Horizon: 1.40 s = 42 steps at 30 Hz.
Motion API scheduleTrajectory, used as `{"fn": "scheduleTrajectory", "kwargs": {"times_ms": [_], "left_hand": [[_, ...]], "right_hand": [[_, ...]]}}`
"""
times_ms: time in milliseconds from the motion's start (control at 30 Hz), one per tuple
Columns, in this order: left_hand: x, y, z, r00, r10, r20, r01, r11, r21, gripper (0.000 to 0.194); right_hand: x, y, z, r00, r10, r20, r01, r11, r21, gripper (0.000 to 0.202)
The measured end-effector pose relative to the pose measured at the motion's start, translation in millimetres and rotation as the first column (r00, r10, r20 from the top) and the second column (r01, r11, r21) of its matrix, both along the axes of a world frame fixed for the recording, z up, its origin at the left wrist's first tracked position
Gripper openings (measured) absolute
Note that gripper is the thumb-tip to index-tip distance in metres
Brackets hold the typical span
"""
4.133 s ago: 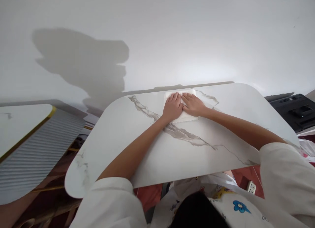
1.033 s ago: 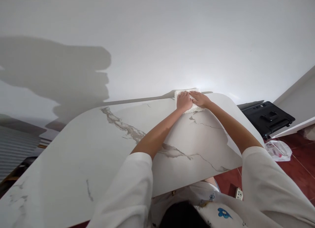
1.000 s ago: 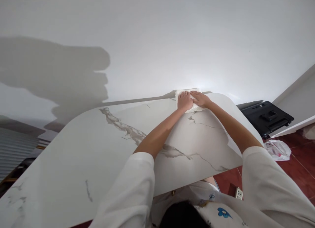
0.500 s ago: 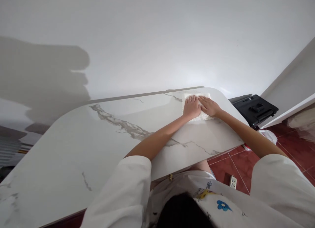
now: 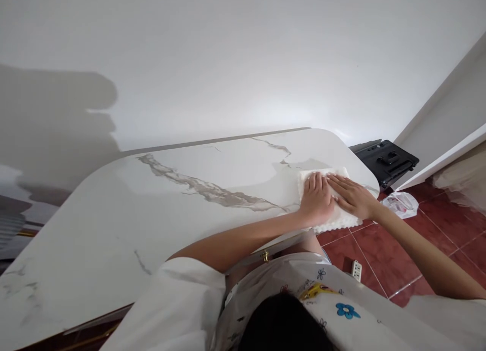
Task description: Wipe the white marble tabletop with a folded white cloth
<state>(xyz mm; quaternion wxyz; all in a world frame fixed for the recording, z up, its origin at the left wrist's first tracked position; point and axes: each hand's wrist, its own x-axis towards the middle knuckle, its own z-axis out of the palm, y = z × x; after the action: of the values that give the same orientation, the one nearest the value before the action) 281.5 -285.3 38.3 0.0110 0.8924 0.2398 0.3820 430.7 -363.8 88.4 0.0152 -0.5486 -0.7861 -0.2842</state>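
A white cloth point(image 5: 341, 220) with a scalloped edge lies at the right end of a white marble-patterned table point(image 5: 170, 214), its near side at the table's front edge. My left hand point(image 5: 317, 199) presses on the cloth, fingers stretched out and pointing away from me. Beside it my right hand point(image 5: 351, 195) lies flat on the cloth, fingers extended toward the left. The two hands touch near the thumbs. Neither hand is wrapped round anything.
Behind the table stands a white wall point(image 5: 228, 57). To the right are a black case point(image 5: 387, 161) and a white plastic bag point(image 5: 400, 204) on the red tiled floor point(image 5: 429, 234). A power strip point(image 5: 356, 271) lies near the table's front.
Both hands have moved toward me and to the right, and the cloth has slid with them from the back of the table to its front edge. The view has shifted slightly.
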Motion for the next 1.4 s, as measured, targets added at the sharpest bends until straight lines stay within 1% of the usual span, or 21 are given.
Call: {"fn": "scheduleTrajectory", "kwargs": {"times_ms": [67, 167, 267, 367, 433, 600, 733, 867, 1000, 1100, 1200, 1267, 1400], "left_hand": [[13.9, -5.9, 5.0, 1.0, -0.012, 0.013, 0.012, 0.999, -0.044, 0.06], [37.4, -8.3, 18.7, 0.999, -0.026, 0.02, 0.028, 0.997, -0.078, 0.062], [59.0, -1.6, 32.5, 1.0, -0.014, 0.016, 0.016, 0.997, -0.08, 0.062], [75.6, 13.9, 43.7, 0.999, 0.026, 0.021, -0.024, 0.998, -0.057, 0.059], [84.1, 28.2, 49.9, 0.998, 0.048, 0.04, -0.047, 0.998, -0.033, 0.058], [98.0, 70.6, 66.1, 0.991, 0.094, 0.091, -0.092, 0.995, -0.027, 0.056], [99.4, 102.6, 80.2, 0.986, 0.134, 0.104, -0.128, 0.99, -0.063, 0.055], [96.2, 127.7, 90.7, 0.975, 0.19, 0.115, -0.179, 0.979, -0.097, 0.056], [96.3, 148.1, 98.1, 0.963, 0.244, 0.117, -0.23, 0.965, -0.123, 0.056], [102.1, 162.4, 103.6, 0.949, 0.292, 0.12, -0.279, 0.953, -0.116, 0.057], [113.1, 174.8, 110.6, 0.941, 0.318, 0.115, -0.307, 0.946, -0.099, 0.057], [122.3, 180.5, 116.5, 0.94, 0.322, 0.113, -0.312, 0.945, -0.099, 0.058], [139.2, 181.3, 127.3, 0.945, 0.311, 0.098, -0.301, 0.948, -0.104, 0.057]], "right_hand": [[15.3, -4.1, 6.6, 1.0, 0.01, 0.029, -0.01, 1.0, -0.017, 0.059], [39.3, -1.9, 19.8, 0.998, 0.002, 0.066, -0.002, 1.0, -0.012, 0.059], [54.9, 7.2, 32.3, 0.992, -0.071, 0.102, 0.069, 0.997, 0.024, 0.057], [60.4, 23.7, 42.6, 0.974, -0.195, 0.119, 0.188, 0.98, 0.061, 0.055], [62.0, 38.7, 48.8, 0.963, -0.249, 0.104, 0.242, 0.967, 0.076, 0.054], [71.2, 87.1, 66.4, 0.96, -0.279, 0.018, 0.278, 0.96, 0.041, 0.055], [80.6, 131.8, 82.3, 0.972, -0.233, -0.031, 0.233, 0.972, -0.007, 0.055], [85.0, 173.7, 95.3, 0.981, -0.177, -0.078, 0.175, 0.984, -0.025, 0.056], [89.8, 207.8, 104.5, 0.991, -0.108, -0.075, 0.105, 0.994, -0.04, 0.056], [99.7, 229.8, 109.5, 0.995, -0.056, -0.078, 0.054, 0.998, -0.029, 0.055], [114.1, 247.3, 113.9, 0.995, -0.024, -0.093, 0.024, 1.0, 0.001, 0.055], [124.2, 254.0, 117.3, 0.995, -0.004, -0.098, 0.006, 1.0, 0.02, 0.054], [141.3, 251.9, 123.8, 0.996, 0.011, -0.092, -0.008, 0.999, 0.034, 0.055]]}}
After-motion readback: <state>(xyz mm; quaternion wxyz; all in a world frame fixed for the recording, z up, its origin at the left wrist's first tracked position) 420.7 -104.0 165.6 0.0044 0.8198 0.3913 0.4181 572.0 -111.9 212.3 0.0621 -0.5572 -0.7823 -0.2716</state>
